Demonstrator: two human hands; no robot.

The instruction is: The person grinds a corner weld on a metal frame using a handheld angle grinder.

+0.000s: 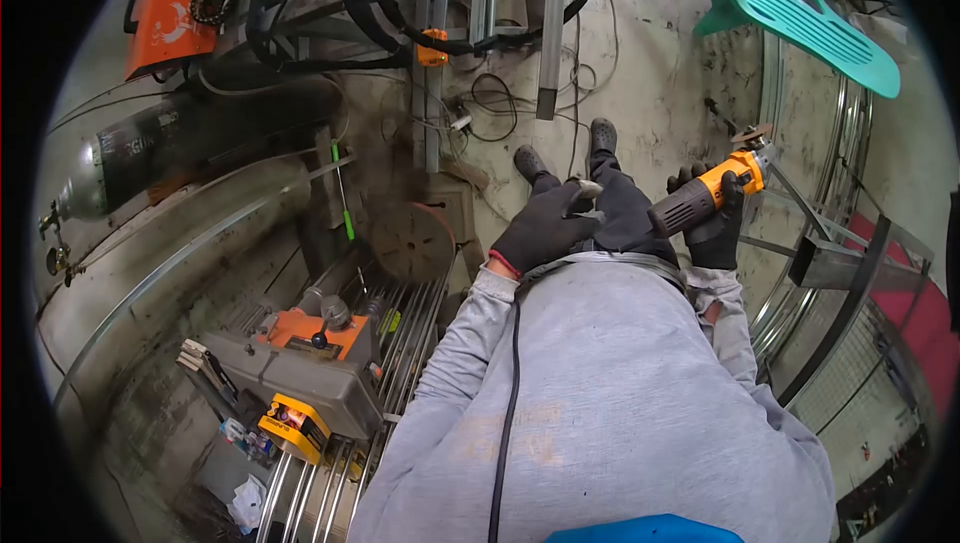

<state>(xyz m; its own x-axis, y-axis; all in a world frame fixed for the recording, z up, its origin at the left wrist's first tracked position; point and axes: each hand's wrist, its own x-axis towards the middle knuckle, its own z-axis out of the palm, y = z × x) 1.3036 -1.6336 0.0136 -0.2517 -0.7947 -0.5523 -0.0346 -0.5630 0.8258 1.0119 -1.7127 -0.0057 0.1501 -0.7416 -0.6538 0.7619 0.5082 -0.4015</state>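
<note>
My right hand (pixel 712 223), in a dark glove, is wrapped around the body of a yellow-and-black angle grinder (pixel 708 191). The grinder tilts up to the right, with a brownish disc (pixel 752 133) at its head. In front of my waist is my left hand (pixel 545 228), gloved in black with a red cuff edge. Its fingers are bent around a small greyish piece (pixel 588 190) at the fingertips, too small to name. A black cord (pixel 508 413) hangs down over the left side of my grey shirt (pixel 620 363).
A metal frame with a square tube (pixel 550 33) stands ahead, cables (pixel 495 103) lying on the floor. At left are a gas cylinder (pixel 150 148), a round slotted plate (pixel 411 243) and an orange-grey machine (pixel 320 343). A green plastic chair (pixel 800 13) and metal bars (pixel 840 153) are at right.
</note>
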